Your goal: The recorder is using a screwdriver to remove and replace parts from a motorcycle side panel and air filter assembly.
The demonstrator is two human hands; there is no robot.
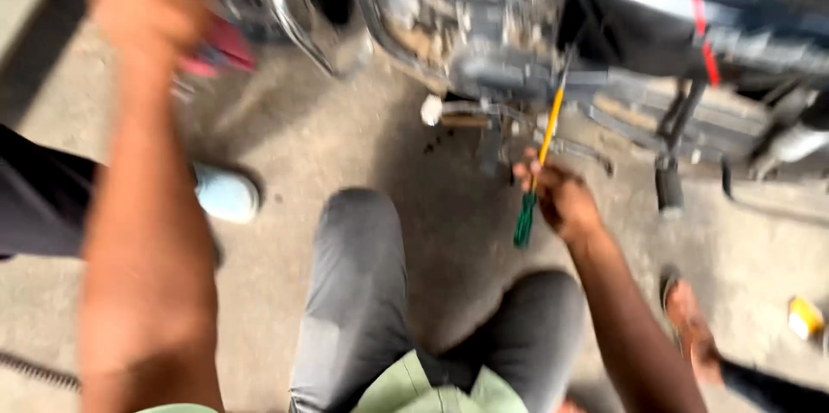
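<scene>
A motorcycle's engine (466,24) and lower frame fill the top of the blurred head view. My right hand (560,197) is closed around a screwdriver (540,162) with a yellow shaft and green handle; its tip points up toward the underside of the engine. My left hand (142,7) is raised at the upper left and rests against the front of the motorcycle, beside a red part (226,48). Whether it grips anything there is blurred. My knee in grey trousers (358,275) is bent between the two arms.
A concrete floor (345,145) lies under the bike. A pale blue shoe (226,193) of someone nearby is at left, a sandalled foot (691,327) at lower right, and a small yellow object (805,316) at the right edge. The footpeg (669,184) hangs right of the screwdriver.
</scene>
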